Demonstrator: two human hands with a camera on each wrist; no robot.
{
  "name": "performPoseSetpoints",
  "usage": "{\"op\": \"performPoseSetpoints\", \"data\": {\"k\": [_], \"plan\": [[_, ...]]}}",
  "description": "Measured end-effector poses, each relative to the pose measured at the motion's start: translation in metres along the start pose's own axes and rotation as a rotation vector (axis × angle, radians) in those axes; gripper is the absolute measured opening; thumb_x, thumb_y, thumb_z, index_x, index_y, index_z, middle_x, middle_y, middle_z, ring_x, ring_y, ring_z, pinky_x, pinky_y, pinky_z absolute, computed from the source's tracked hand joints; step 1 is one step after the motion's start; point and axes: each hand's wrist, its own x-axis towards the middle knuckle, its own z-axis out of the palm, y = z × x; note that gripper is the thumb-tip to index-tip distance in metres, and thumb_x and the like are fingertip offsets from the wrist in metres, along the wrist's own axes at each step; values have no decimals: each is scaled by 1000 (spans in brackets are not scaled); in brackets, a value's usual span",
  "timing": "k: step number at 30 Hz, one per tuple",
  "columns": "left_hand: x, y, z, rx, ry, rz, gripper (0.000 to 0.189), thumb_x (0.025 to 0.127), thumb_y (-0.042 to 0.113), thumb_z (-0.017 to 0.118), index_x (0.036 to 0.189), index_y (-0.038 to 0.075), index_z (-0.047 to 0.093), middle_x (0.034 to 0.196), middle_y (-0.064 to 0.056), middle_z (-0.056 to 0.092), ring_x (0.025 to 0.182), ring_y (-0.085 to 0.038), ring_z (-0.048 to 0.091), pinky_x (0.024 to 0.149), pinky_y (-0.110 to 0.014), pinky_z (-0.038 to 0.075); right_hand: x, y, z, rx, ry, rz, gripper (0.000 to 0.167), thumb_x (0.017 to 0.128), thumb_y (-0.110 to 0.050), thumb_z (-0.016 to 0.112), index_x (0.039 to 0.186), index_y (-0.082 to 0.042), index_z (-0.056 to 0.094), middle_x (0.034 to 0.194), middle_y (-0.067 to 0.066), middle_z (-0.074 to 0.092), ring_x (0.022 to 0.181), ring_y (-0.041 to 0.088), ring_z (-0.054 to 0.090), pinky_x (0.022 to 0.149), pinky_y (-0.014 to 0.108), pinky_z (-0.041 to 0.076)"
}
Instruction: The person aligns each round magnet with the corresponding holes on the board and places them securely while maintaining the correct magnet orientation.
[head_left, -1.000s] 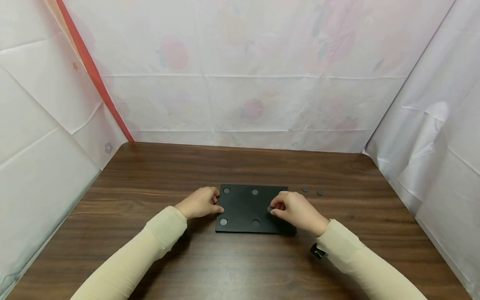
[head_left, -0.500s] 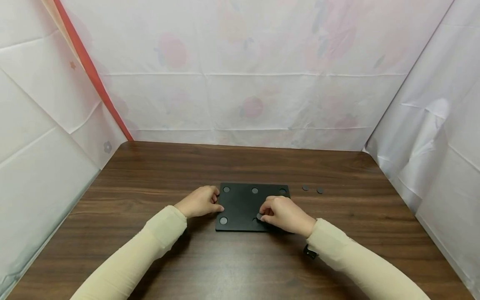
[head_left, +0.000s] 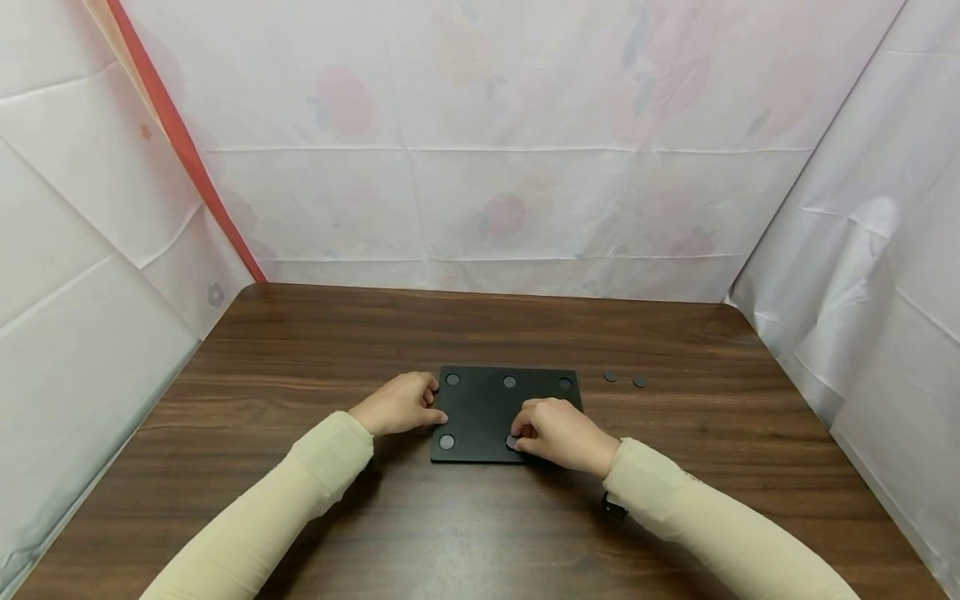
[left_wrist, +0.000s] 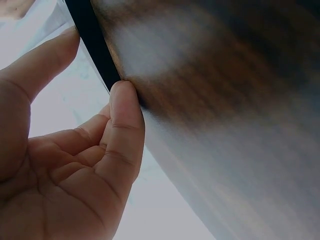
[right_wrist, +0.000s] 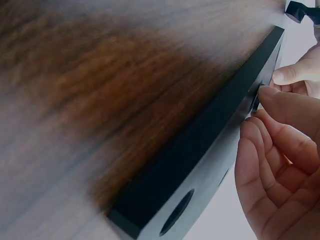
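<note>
A flat black rectangular board (head_left: 480,408) with round recesses lies on the table. Grey discs fill the back-left, back-middle and front-left recesses; the back-right recess (head_left: 566,383) looks darker. At the board's left edge, my left hand (head_left: 399,406) holds it, thumb over the top edge and fingertips along the side. My right hand (head_left: 564,432) pinches a small grey disc (head_left: 512,442) between thumb and index finger, right at the front-middle recess. In the right wrist view, a dark oval recess (right_wrist: 177,212) shows near the board's front-right corner, which the right hand hides in the head view.
Two loose grey discs, one nearer (head_left: 611,377) and one farther right (head_left: 640,382), lie right of the board. The brown wood-grain table (head_left: 337,333) is bordered by white patterned cloth (head_left: 480,183) behind and at both sides.
My right hand has moved left and toward me with the grey disc, from over the board's right half to the front-middle recess. The left hand stays at the board's left edge.
</note>
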Motion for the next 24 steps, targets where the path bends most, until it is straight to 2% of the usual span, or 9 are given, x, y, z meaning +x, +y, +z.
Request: {"op": "performPoseSetpoints", "data": {"k": [24], "plan": [[1,-1,1,7,1,3,53,84,23,78,124,-5,59,104,-11,67,97,-21,64,87,-40,55,0,0,2,-20,13,-14,12,88,-18,74,98,-12,77,89,-3,65,73,4,59,66,18,51]]}}
